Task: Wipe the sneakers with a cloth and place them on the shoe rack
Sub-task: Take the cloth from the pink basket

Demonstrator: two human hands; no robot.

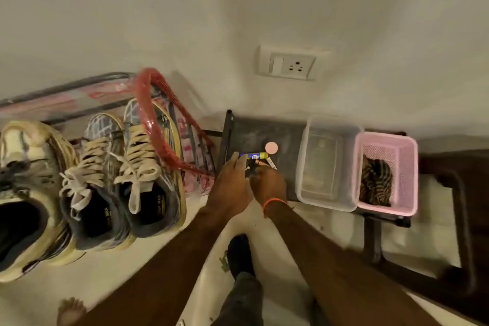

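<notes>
Three sneakers stand side by side at the left: a cream sneaker (29, 193) and two grey sneakers with cream laces (92, 182) (150, 167). A striped brown cloth (375, 182) lies bunched in a pink basket (412, 172) at the right. Both hands meet over a dark low table (251, 130) between them. My left hand (230, 182) has straight fingers reaching to a blue and yellow tube (252, 155). My right hand (268, 182), an orange thread round its wrist, curls its fingers onto a small dark item (251, 167), mostly hidden by the fingers.
A pink round disc (271, 147) lies by the tube. A clear plastic box (328, 161) stands between the hands and the basket. A rack frame wrapped in red plastic (150, 114) leans behind the sneakers. A wall socket (291, 63) is above. My feet are below.
</notes>
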